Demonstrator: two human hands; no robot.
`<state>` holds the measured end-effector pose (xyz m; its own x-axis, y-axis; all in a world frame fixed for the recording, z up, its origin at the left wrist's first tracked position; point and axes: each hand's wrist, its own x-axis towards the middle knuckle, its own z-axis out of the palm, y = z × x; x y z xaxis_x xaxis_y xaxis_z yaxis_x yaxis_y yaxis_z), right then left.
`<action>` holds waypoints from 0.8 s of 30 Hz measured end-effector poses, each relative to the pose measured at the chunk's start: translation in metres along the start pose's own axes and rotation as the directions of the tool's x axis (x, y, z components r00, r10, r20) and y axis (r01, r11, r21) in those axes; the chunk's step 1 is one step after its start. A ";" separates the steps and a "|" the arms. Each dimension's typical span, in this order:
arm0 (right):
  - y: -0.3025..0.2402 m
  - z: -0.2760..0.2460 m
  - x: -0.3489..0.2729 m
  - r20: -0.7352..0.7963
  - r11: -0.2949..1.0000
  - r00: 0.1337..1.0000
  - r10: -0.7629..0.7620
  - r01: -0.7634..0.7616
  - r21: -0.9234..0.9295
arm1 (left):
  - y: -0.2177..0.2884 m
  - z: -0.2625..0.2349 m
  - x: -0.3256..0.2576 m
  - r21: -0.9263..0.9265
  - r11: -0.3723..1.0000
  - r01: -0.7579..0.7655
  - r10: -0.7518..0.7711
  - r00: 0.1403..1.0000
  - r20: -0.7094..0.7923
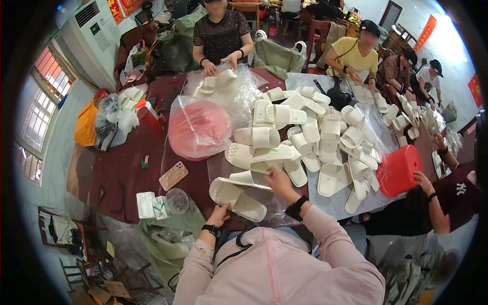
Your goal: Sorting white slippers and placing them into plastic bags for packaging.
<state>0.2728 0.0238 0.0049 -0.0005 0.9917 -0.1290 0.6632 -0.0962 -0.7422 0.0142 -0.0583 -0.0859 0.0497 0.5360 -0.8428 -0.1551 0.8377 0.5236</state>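
In front of me a white slide slipper (223, 194) lies tilted at the table's near edge, and the fingers of my left hand (218, 215) are closed on its near side. My right hand (281, 183) is closed by the end of another white slipper (248, 179), just beyond the first one. How far its fingers wrap round that slipper is partly hidden. A large heap of white slippers (305, 119) spreads from my hands to the far right.
Left of me are a phone (174, 176), a tissue pack (151, 205) and a round clear tub (177, 201). Beyond lies a pink round bundle in clear plastic (199, 129). A red stool (400, 171) stands to the right. Several co-workers handle slippers around the table (114, 173).
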 end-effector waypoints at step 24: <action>0.060 0.067 0.154 0.281 0.094 0.391 -0.876 0.711 -0.696 | -0.060 -0.014 0.089 0.345 0.937 0.062 0.035 0.963 -0.269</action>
<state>0.2621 0.1647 -0.1033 -0.7916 0.4482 0.4153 0.5835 0.7562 0.2962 0.0146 -0.0621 -0.1944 -0.2227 0.5170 -0.8265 0.1982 0.8541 0.4808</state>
